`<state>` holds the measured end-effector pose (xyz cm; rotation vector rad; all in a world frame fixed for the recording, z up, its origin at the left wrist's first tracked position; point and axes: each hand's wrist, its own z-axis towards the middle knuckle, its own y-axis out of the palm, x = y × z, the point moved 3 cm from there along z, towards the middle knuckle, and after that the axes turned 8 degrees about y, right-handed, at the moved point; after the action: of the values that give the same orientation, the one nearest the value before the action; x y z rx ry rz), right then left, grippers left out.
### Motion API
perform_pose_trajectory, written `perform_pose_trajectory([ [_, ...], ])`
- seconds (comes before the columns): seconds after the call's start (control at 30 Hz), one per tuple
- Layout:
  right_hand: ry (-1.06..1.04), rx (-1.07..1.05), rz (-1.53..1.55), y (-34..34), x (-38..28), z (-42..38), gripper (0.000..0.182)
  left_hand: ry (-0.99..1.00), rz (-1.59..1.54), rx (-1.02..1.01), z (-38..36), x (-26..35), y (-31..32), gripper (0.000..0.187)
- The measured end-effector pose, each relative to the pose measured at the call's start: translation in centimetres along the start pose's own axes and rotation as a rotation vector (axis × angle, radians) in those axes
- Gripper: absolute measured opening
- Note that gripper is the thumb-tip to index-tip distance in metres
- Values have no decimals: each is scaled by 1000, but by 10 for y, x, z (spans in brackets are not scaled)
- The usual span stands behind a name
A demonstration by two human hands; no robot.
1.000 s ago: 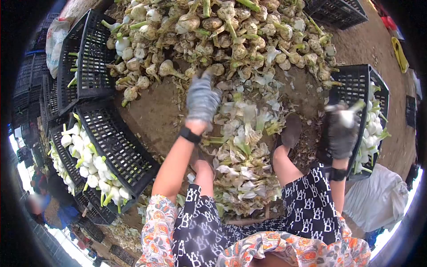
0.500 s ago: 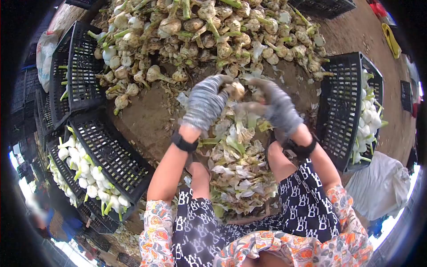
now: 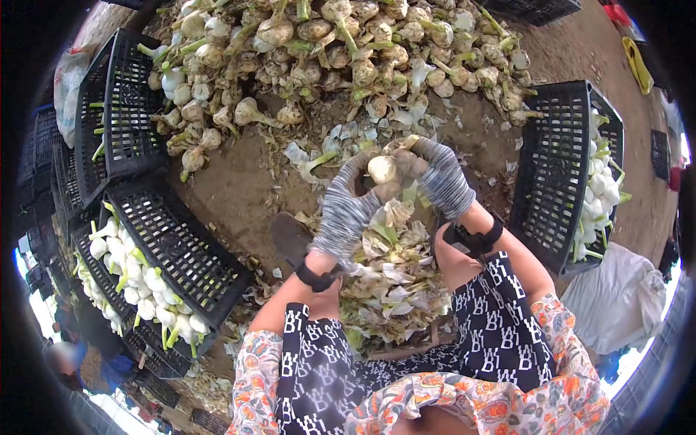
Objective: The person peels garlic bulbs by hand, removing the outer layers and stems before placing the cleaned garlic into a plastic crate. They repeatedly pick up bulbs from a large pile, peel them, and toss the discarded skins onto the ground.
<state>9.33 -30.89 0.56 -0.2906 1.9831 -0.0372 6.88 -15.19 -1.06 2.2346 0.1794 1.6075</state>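
Note:
Both hands wear grey striped gloves with dark fingertips. My left hand [image 3: 349, 204] has its fingers curled round a pale garlic bulb [image 3: 382, 169]. On the bulb's other side, my right hand [image 3: 437, 174] pinches at its top and stem, with part of the bulb hidden by the fingers. Below the hands, a heap of peeled garlic skins [image 3: 395, 290] lies between my legs. Unpeeled, soil-stained garlic [image 3: 362, 69] is piled beyond the hands.
Black crates of cleaned white garlic stand at the left [image 3: 181, 246] and right [image 3: 549, 174]. Another black crate [image 3: 134, 109] is at the upper left. A white sack [image 3: 616, 297] lies at the lower right. A person [image 3: 109, 362] is at the lower left.
Both hands have moved lower and closer together. The right hand, apart from the bulb before, now touches it. A stemmed piece now shows on the ground beside the left hand.

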Motion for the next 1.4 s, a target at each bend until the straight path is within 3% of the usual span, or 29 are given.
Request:
perform_pose_trajectory([
  [0.07, 154, -91, 104, -3, -10, -4, 22, -23, -58, 26, -5, 9, 7, 60],
  [0.2, 227, -130, 293, -7, -11, -9, 23, -19, -54, -16, -6, 10, 5, 63],
  [0.4, 208, -221, 254, -12, -24, -12, 24, -91, -272, -34, -10, 9, 4, 66],
  [0.53, 313, -228, 255, -13, -24, -12, 27, -32, -215, -36, -8, 8, 4, 63],
  [0.63, 164, -166, 142, -10, -18, -6, 30, 57, -129, 3, -8, 17, 8, 59],
  [0.77, 237, -137, 272, -1, -17, -8, 25, 36, -110, 12, -7, 17, 8, 56],
  [1.0, 185, -170, 196, -5, -18, -10, 23, 59, -47, 17, -7, 13, 3, 54],
  [1.17, 149, -140, 118, 1, -12, -14, 26, -149, -331, 111, -12, 8, 2, 44],
  [1.23, -106, -119, -92, 4, -13, -15, 27, -275, -332, 98, -12, 4, -4, 42],
  [1.27, -232, -109, -194, 7, -17, -16, 29, -291, -298, 195, -10, -1, -6, 43],
  [1.33, -284, -114, -383, 7, -22, -20, 31, -321, -229, 386, -4, -10, -5, 45],
  [1.37, -350, -89, -470, 9, -24, -22, 31, -519, -205, 206, -4, -3, -13, 44],
  [1.4, -416, -63, -558, 10, -27, -23, 30, -553, -170, 184, -2, -5, -16, 44],
])
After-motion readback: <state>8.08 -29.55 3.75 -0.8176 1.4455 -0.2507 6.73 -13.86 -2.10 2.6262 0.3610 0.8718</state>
